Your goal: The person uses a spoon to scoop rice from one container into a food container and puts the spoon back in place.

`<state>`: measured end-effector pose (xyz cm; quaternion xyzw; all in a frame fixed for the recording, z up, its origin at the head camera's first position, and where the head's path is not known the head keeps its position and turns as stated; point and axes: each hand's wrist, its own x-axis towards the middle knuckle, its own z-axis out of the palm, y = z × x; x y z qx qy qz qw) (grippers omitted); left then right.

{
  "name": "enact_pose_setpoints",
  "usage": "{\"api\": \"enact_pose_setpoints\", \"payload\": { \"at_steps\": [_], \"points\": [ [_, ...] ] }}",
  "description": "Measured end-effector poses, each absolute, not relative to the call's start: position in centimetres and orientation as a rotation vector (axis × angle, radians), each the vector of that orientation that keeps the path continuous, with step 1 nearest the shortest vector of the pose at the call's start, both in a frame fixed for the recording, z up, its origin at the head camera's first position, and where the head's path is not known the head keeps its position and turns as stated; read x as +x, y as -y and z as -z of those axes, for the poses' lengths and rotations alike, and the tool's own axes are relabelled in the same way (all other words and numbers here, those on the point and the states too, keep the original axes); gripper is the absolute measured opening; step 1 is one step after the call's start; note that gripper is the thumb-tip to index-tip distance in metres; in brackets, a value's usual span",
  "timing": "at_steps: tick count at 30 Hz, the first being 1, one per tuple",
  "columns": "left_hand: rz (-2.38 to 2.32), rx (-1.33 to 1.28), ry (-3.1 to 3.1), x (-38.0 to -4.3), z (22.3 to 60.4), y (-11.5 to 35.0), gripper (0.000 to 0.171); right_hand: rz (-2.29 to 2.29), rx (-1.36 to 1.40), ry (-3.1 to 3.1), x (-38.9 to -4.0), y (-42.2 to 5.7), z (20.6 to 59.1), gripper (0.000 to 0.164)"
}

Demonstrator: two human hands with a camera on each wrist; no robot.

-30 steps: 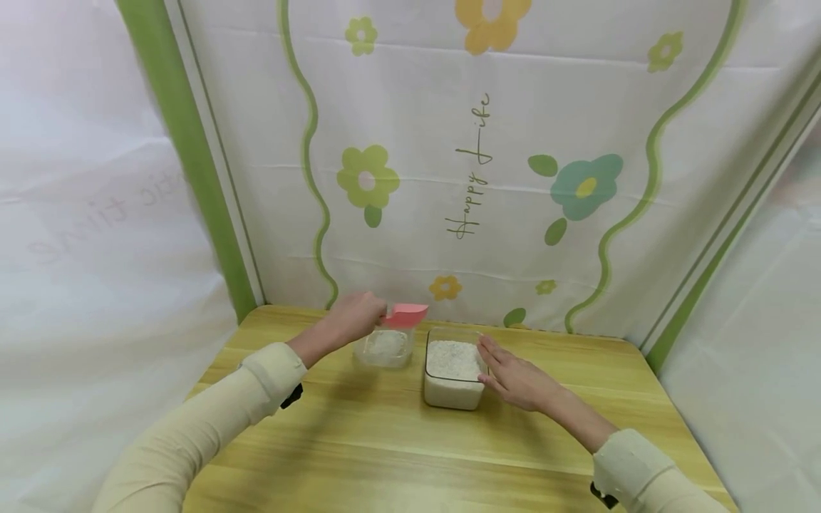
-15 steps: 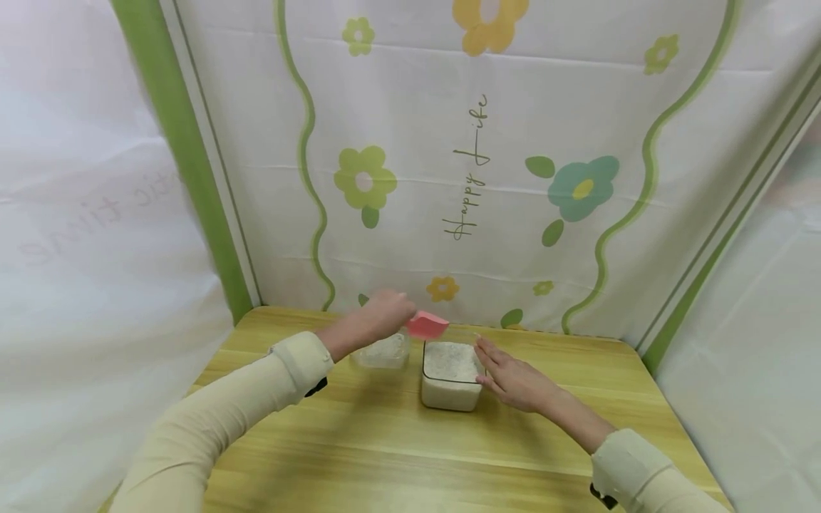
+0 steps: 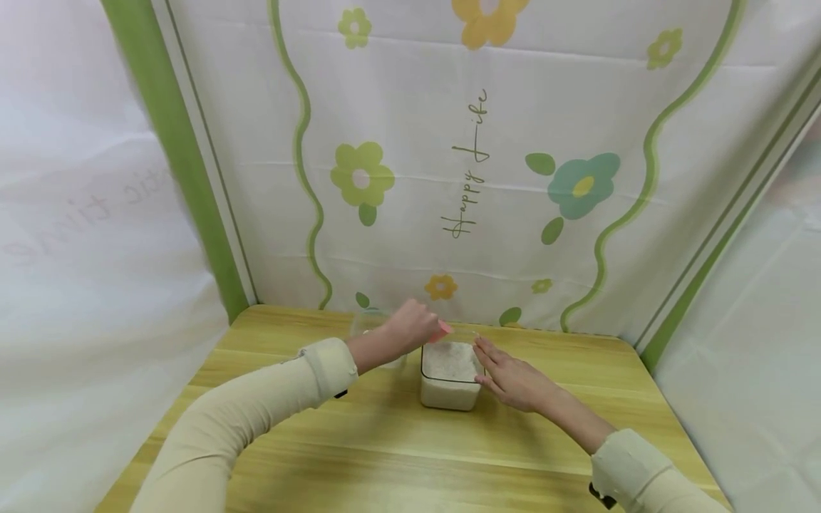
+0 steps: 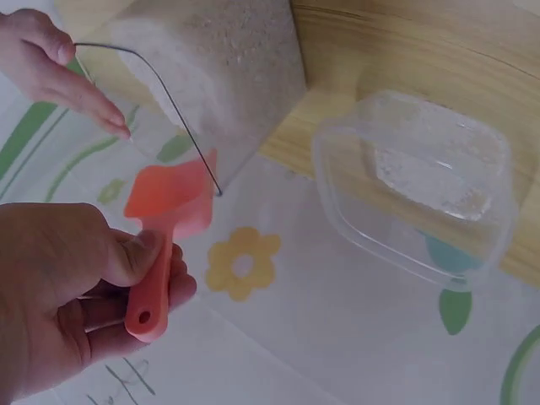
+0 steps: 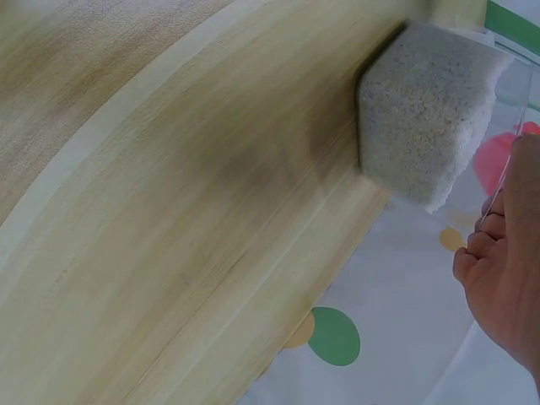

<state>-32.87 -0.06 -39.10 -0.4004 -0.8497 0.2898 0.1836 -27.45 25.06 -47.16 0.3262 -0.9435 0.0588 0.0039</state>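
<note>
My left hand (image 3: pixel 412 326) grips a pink scoop (image 4: pixel 175 202) by its handle, thumb laid along the top. The scoop's bowl overlaps the far left rim of a large clear container (image 3: pixel 449 395) in the left wrist view. White grainy contents fill most of that container. On its right side, my right hand (image 3: pixel 516 377) rests with fingers straight along the rim. A smaller clear tub (image 4: pixel 335 198), with some white contents at its bottom, stands to the left. In the head view my left forearm and hand hide much of this tub.
Both containers stand toward the back of a wooden table (image 3: pixel 385 456). Close behind the table's rear edge hangs a white flowered curtain (image 3: pixel 398 235). More white sheeting (image 3: pixel 83 285) closes in the left side, and the right likewise.
My left hand has carried the scoop rightward from over the small tub to the large container's rim, turning so that the hand hides more of the scoop. My right hand has stayed in place.
</note>
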Motion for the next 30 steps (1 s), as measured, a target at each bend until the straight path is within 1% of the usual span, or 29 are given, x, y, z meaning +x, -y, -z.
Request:
{"api": "enact_pose_setpoints", "payload": {
  "at_steps": [4, 5, 8, 9, 15, 22, 30],
  "points": [
    [-0.864, -1.127, 2.390, -32.3, 39.7, -1.1, 0.018, -0.197, 1.022, 2.950, -27.5, -25.0, 47.2, 0.067],
    [-0.868, -1.130, 2.399, -32.2, 39.8, -1.4, 0.017, -0.197, 1.023, 2.947, -27.5, -24.9, 47.2, 0.067],
    [-0.860, -1.137, 2.437, -32.3, 40.2, -2.1, 0.027, -0.198, 1.028, 2.943, -27.6, -24.8, 47.3, 0.066],
    [-0.861, -1.139, 2.447, -32.5, 40.3, -2.3, 0.028, -0.198, 1.030, 2.944, -27.7, -24.8, 47.3, 0.066],
    [-0.763, -1.196, 2.551, -33.9, 40.7, -2.5, 0.016, -0.203, 1.046, 2.926, -27.9, -24.9, 47.5, 0.067],
    [-0.697, -1.302, 2.721, -35.6, 40.5, -2.4, 0.018, -0.197, 1.065, 2.886, -28.1, -25.1, 47.6, 0.070],
    [-0.560, -1.348, 2.955, -35.8, 40.5, -2.6, 0.013, -0.225, 1.048, 2.903, -28.0, -25.1, 47.4, 0.069]
  ]
}}
